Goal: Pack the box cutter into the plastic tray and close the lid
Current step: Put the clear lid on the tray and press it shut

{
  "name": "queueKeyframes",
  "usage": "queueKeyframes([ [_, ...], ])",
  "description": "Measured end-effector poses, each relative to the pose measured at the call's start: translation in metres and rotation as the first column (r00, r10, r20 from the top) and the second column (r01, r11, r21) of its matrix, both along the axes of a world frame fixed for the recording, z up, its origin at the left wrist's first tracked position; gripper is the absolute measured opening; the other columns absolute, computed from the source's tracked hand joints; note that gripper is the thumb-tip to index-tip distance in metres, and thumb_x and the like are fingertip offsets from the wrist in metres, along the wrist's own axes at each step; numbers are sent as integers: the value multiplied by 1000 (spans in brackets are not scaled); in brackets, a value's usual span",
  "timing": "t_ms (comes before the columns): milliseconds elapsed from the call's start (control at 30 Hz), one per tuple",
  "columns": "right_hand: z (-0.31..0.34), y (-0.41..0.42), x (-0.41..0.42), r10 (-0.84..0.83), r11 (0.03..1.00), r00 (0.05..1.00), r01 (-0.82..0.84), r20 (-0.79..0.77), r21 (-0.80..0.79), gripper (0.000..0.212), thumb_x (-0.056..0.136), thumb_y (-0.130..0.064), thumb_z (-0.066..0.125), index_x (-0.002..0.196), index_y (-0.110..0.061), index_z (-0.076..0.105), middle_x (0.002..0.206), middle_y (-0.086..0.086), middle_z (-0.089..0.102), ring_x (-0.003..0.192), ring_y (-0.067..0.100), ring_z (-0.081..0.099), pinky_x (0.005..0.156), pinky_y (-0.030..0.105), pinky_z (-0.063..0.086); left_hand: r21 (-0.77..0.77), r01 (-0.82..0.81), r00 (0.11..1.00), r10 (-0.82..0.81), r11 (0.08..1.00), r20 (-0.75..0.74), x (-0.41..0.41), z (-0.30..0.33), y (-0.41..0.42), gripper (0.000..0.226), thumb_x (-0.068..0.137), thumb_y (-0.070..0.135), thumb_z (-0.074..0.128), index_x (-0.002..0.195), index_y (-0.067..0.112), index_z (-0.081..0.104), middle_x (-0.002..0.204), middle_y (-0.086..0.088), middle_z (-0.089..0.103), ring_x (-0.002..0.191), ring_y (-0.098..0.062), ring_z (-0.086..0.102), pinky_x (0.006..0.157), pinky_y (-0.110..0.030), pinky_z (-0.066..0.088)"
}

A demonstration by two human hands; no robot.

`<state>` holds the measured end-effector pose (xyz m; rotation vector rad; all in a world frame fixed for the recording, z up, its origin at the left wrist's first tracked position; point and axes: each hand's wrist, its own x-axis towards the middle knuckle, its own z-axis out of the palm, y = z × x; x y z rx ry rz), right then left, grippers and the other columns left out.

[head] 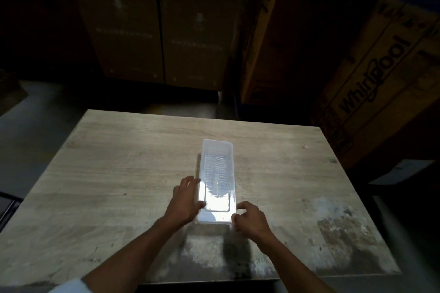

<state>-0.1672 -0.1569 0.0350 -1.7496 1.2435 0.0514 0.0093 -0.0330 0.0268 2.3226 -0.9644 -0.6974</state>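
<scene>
A long translucent white plastic tray (217, 150) lies lengthwise in the middle of the wooden table (119, 162), with a clear lid (217, 200) resting over its near half. Ridged shapes show through the plastic; the box cutter itself cannot be made out. My left hand (184, 200) lies against the tray's left side, fingers spread, thumb on the lid's near left corner. My right hand (250, 219) touches the near right corner with curled fingers. Both hands are slightly blurred.
Large cardboard cartons stand behind the table: dark stacked ones (157, 38) at the back and a printed carton (381, 83) leaning at the right. The table's near part is stained grey-white (333, 233). The surroundings are dim.
</scene>
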Motion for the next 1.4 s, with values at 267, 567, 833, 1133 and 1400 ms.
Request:
queueKeyframes([
  [267,19,-14,21,387,832,908,-420,-163,-363,54,98,-35,56,145,-13,39,150,13,43,130,32,51,107,44,45,244,250,904,-316,937,287,25,21,-26,79,90,38,65,153,20,21,168,-2,3,147,-36,21,108,-55,41],
  [567,17,-43,43,568,683,732,-674,-377,-281,84,96,-22,63,159,-18,8,170,2,0,148,37,26,114,58,35,404,310,842,-446,861,303,43,12,-34,94,86,52,64,156,16,11,168,-1,3,150,-34,14,113,-56,33],
  [833,15,-53,49,554,674,731,-675,-398,-301,91,87,-20,75,156,-22,16,167,1,13,139,38,39,108,61,40,349,326,826,-444,879,347,53,14,-40,77,93,43,59,153,15,20,164,-3,17,142,-31,32,107,-53,38],
  [1133,13,-60,61,532,640,698,-702,-479,-312,91,79,-26,82,150,-22,27,158,2,23,132,38,42,103,60,44,400,351,815,-487,846,314,60,17,-53,79,85,42,70,146,15,28,167,-7,0,146,-34,23,109,-57,34],
  [1400,14,-61,64,545,663,695,-699,-469,-266,94,80,-23,82,153,-21,23,169,0,2,146,38,28,112,64,32,438,370,834,-501,819,232,67,23,-64,90,79,43,76,146,17,21,167,-5,-4,143,-37,26,110,-59,33],
])
